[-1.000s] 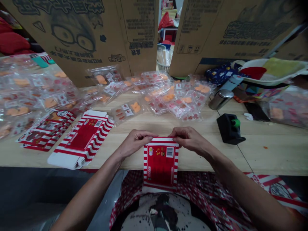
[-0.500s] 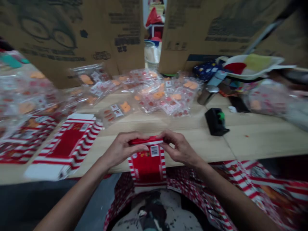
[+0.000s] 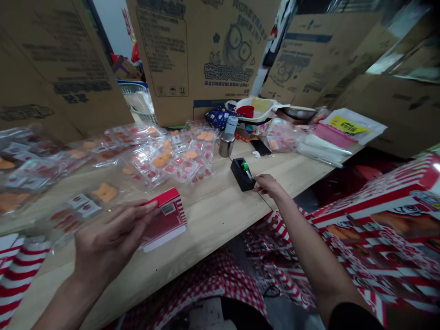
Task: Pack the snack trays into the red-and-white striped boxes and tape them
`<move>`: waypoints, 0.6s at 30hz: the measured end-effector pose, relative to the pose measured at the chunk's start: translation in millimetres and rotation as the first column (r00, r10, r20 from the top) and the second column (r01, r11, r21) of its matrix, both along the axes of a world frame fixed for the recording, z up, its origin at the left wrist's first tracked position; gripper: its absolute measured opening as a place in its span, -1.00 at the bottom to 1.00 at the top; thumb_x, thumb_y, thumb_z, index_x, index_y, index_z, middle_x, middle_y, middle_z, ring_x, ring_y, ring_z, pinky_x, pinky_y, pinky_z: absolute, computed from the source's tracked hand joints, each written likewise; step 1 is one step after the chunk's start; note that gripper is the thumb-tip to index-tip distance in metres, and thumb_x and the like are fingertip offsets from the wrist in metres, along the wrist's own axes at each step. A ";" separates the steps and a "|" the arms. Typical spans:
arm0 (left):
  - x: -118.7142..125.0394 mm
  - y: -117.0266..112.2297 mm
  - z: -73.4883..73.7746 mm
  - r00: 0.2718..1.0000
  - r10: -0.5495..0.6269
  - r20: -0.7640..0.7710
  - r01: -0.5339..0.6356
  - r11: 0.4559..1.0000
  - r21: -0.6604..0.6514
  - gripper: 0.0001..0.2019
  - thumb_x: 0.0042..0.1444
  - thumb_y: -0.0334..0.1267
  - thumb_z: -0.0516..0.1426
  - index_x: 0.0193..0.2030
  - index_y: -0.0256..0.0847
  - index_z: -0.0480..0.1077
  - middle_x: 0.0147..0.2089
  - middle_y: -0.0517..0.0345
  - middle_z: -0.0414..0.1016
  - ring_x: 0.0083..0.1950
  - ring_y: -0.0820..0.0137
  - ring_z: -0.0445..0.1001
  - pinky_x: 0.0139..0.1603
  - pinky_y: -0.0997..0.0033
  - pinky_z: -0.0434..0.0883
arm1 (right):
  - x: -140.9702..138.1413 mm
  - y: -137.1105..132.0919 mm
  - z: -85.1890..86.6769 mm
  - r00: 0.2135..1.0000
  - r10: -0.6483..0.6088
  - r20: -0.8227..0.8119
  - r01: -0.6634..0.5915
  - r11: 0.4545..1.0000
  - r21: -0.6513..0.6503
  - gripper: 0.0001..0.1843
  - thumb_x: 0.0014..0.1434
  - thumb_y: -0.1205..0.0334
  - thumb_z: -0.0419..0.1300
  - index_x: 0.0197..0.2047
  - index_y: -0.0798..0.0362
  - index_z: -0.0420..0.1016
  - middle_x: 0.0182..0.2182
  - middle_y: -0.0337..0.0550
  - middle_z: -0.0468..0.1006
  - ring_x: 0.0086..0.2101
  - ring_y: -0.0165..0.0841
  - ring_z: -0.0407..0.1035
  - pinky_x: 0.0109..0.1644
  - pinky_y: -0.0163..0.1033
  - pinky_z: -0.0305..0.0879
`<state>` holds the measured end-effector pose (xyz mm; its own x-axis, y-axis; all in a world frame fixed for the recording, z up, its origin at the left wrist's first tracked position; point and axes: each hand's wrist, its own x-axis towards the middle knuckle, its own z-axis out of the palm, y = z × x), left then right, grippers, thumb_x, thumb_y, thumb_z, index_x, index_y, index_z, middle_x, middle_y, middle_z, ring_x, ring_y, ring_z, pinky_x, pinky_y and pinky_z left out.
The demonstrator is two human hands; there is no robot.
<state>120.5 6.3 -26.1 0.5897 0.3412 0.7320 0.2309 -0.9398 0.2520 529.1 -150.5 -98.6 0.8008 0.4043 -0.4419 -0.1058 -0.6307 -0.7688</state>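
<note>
My left hand (image 3: 113, 233) is closed on a flattened-looking red paper box (image 3: 168, 217) with white stripes and a barcode, pinching its top edge between thumb and fingers just above the table. My right hand (image 3: 268, 184) reaches out to a black tape dispenser (image 3: 242, 176) with a green core. Its fingertips are pinched together at the dispenser's front cutting end; any strip of tape between them is too small to see. Left of the box lies a clear packet (image 3: 84, 206) with an orange piece and printed labels inside.
Clear packets (image 3: 172, 156) pile along the back. A metal canister (image 3: 227, 144), a black phone-like slab (image 3: 260, 147) and a white basket (image 3: 256, 110) stand beyond the dispenser. Striped cartons (image 3: 24, 270) lie at the left; more striped packaging (image 3: 388, 224) fills the right. Cardboard boxes (image 3: 192, 55) wall the back.
My view has turned right. My right hand has let go of the box and moved to the tape dispenser. My left hand keeps the box, now lifted over the table at left.
</note>
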 end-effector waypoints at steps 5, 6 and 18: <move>7.1 -6.6 -4.1 0.999 0.042 -0.031 -0.038 0.995 0.096 -0.93 0.20 -0.29 0.27 -0.19 -0.05 0.52 -0.19 0.27 0.68 -0.31 0.43 0.63 -0.32 0.52 0.49 | 7.6 3.5 -6.7 0.981 0.033 -0.190 -0.022 0.998 0.059 -0.75 0.37 0.13 0.22 -0.02 0.15 0.48 -0.20 -0.15 0.55 -0.33 -0.41 0.48 -0.28 -0.26 0.50; 6.0 -7.1 -4.0 0.999 0.046 -0.020 -0.044 0.994 0.097 -0.92 0.19 -0.30 0.28 -0.18 -0.05 0.52 -0.19 0.26 0.68 -0.31 0.43 0.63 -0.31 0.52 0.48 | 8.5 3.3 -5.2 0.976 0.045 -0.214 -0.026 0.995 0.092 -0.77 0.37 0.15 0.23 -0.04 0.16 0.48 -0.23 -0.16 0.55 -0.35 -0.42 0.48 -0.31 -0.28 0.50; -3.3 -24.2 -2.9 0.998 0.057 -0.011 -0.057 0.998 -0.027 -0.75 0.16 -0.41 0.27 -0.07 0.03 0.54 -0.13 0.23 0.65 -0.26 0.38 0.59 -0.24 0.37 0.49 | -19.5 -10.9 -41.4 0.991 -0.083 -0.106 0.117 0.922 0.369 -0.79 0.21 0.21 0.35 -0.33 0.13 0.42 -0.44 -0.24 0.51 -0.40 -0.39 0.49 -0.28 -0.23 0.54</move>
<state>117.2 -17.9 -29.1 0.5764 0.3942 0.7158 0.2867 -0.9178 0.2746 509.6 -161.4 -140.0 0.8111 0.4733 -0.3437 -0.2302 -0.2819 -0.9314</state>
